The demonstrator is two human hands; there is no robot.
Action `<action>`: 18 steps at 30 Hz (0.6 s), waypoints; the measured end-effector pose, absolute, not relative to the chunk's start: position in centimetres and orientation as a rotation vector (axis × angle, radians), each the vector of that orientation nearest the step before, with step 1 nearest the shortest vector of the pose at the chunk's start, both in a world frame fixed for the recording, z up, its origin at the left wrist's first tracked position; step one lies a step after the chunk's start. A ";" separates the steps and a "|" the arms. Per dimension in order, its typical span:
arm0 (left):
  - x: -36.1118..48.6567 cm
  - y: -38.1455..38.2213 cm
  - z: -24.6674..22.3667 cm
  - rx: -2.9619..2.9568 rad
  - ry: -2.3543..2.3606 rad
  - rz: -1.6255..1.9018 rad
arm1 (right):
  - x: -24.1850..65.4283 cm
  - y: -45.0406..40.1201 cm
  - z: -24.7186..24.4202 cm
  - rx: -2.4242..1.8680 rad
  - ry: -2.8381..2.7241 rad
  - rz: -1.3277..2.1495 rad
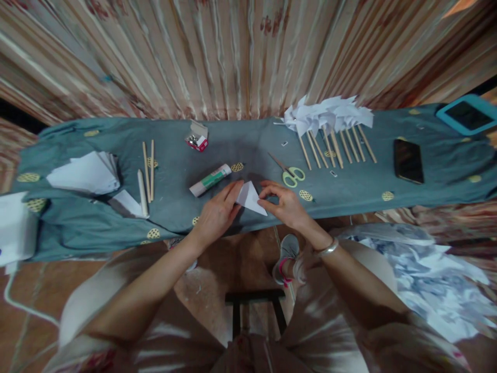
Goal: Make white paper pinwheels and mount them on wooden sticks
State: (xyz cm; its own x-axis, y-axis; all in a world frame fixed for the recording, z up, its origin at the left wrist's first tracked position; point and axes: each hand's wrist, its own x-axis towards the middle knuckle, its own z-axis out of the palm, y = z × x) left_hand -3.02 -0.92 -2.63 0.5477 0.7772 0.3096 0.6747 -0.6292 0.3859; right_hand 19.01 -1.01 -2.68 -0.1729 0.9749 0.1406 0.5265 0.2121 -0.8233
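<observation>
Between my hands is a small piece of white paper (250,198), folded into a triangle, near the front edge of the cloth-covered table. My left hand (220,212) pinches its left corner. At its right edge my right hand (285,203) has thumb and finger closed on the paper. A glue stick (210,180) with a green label lies just beyond my left hand. Scissors (293,175) with pale green handles rest beyond my right hand. Farther back stands an open small red-and-white box (197,137) with shiny metal bits in it.
White paper pinwheels on wooden sticks (336,142) lie at the back right, near a black phone (408,160) and a blue-framed device (468,115). At left are stacked paper sheets (85,173), two sticks (148,171) and a white rod (142,192). A bag of white paper pieces (430,280) sits below right.
</observation>
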 end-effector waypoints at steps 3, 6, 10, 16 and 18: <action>-2.5 -0.5 -2.6 2.484 1.244 0.688 | 18.6 -0.9 -2.6 -1.343 -1.806 0.896; -2.2 -0.3 -2.6 2.393 1.285 0.697 | 18.4 -0.5 -2.9 -1.337 -1.766 0.926; -2.1 -0.1 -2.5 2.334 1.280 0.763 | 18.6 0.0 -3.3 -1.417 -1.762 0.756; -2.3 0.2 -3.0 2.244 1.257 0.773 | 18.9 0.1 -3.2 -1.353 -1.787 0.857; -2.3 0.3 -3.0 2.199 1.257 0.808 | 19.0 0.2 -3.0 -1.276 -1.741 1.003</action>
State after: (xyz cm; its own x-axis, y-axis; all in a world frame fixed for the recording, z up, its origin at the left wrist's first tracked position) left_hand -2.28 0.27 -3.04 0.4043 0.8785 0.2545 0.5963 -0.4642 0.6549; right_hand 18.99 0.25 -2.99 -0.2288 0.9666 0.1154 0.3853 0.1988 -0.9011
